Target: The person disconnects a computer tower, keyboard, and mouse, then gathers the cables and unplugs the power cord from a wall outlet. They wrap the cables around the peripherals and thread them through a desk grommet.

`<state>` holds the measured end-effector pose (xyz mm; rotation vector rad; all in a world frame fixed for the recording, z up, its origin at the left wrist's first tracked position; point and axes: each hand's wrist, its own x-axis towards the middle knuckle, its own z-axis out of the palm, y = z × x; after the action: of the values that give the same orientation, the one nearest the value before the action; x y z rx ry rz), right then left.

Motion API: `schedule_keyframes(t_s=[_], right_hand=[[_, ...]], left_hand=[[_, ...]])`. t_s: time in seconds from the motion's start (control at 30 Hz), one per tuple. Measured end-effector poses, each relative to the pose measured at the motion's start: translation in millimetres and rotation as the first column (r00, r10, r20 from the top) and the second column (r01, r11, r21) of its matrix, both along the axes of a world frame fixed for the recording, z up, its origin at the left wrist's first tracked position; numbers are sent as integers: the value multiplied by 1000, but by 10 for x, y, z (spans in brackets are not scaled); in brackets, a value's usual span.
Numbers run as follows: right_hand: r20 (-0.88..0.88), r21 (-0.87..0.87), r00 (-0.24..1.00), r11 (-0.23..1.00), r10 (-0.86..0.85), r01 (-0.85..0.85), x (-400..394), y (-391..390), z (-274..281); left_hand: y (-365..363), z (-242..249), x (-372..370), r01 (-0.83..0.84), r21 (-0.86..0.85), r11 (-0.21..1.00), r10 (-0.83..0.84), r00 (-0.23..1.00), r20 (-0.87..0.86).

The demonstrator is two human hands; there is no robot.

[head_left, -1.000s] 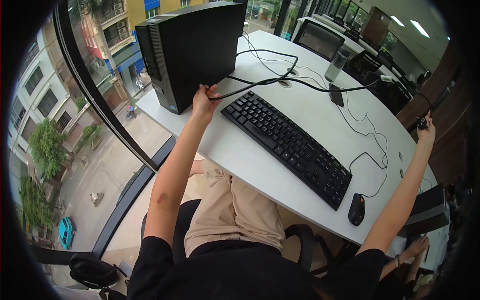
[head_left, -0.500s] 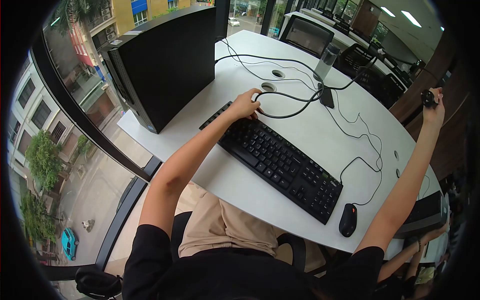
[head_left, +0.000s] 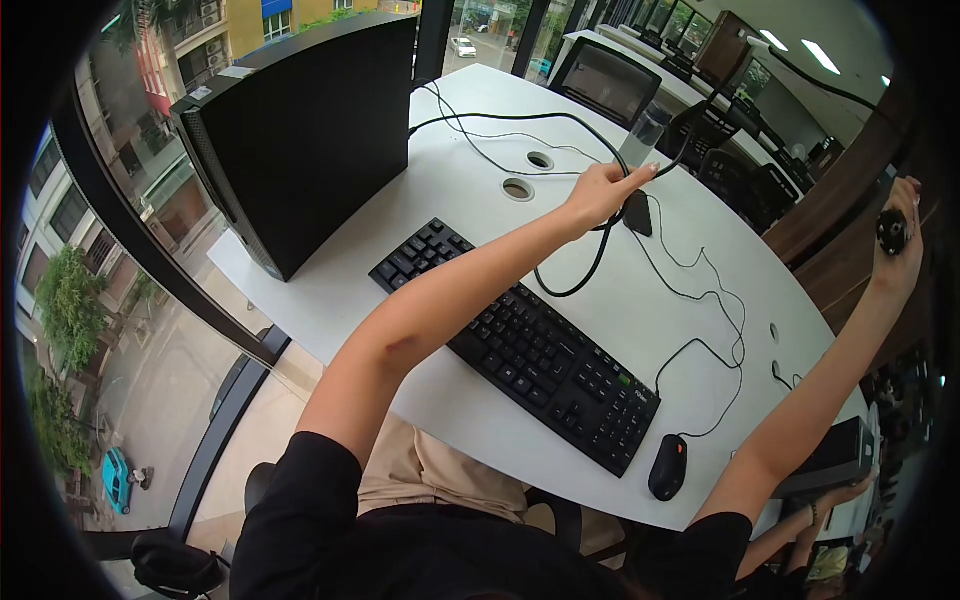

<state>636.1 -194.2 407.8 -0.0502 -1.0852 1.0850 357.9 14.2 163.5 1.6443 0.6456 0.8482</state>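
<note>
1. Black, rubbery-looking power cable (head_left: 567, 292) looped just beside the left hand (head_left: 603, 195), whose thumb and fingers were pinched together on it.
2. The right hand (head_left: 906, 238), well to the right of that grip, was clamped round the plug (head_left: 891, 232).
3. The cable probably handled light but springy; the plug's rigid body likely offered the firmest hold.
4. Just beyond the left grip stood a clear bottle (head_left: 641, 138); its contents could not be made out for certain.
</note>
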Motion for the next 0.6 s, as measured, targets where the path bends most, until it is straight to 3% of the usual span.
schedule_keyframes(t_s=[0.1, 0.17, 0.23, 0.33, 0.37, 0.47, 0.5, 0.53, 0.6], right_hand=[[-24, -36, 984, 983, -179, 178, -208, 111, -256], [165, -97, 937, 941, -307, 325, -546, 308, -641], [391, -160, 727, 737, -564, 657, -1093, 544, -1080], [540, -421, 738, 629, -405, 654, -1755, 929, -1727], [541, -380, 723, 642, -429, 666, -1922, 1015, -1812], [498, -253, 657, 630, -566, 735, -2065, 1405, -1915], [534, -101, 615, 679, -580, 727, -2127, 1516, -2044], [630, 138, 360, 555, -688, 820, -2160, 1594, -2147], [670, 412, -16, 354, -742, 840, -2136, 1662, -2177]], left_hand=[[17, 83, 97, 87, -65, 994, -71, 973, 217], [120, 62, 81, 81, -91, 993, -53, 960, 273], [113, 105, -59, 70, -128, 989, -29, 954, 300], [101, 59, -208, 98, -138, 986, -45, 939, 342], [115, 21, -249, 34, -93, 995, -8, 964, 267], [47, 0, -415, 83, -180, 980, -16, 937, 348], [43, 16, -427, 25, -186, 982, 49, 921, 385], [72, 33, -479, 12, -156, 988, 45, 932, 360], [159, 80, -577, -13, -95, 995, 43, 947, 319]])
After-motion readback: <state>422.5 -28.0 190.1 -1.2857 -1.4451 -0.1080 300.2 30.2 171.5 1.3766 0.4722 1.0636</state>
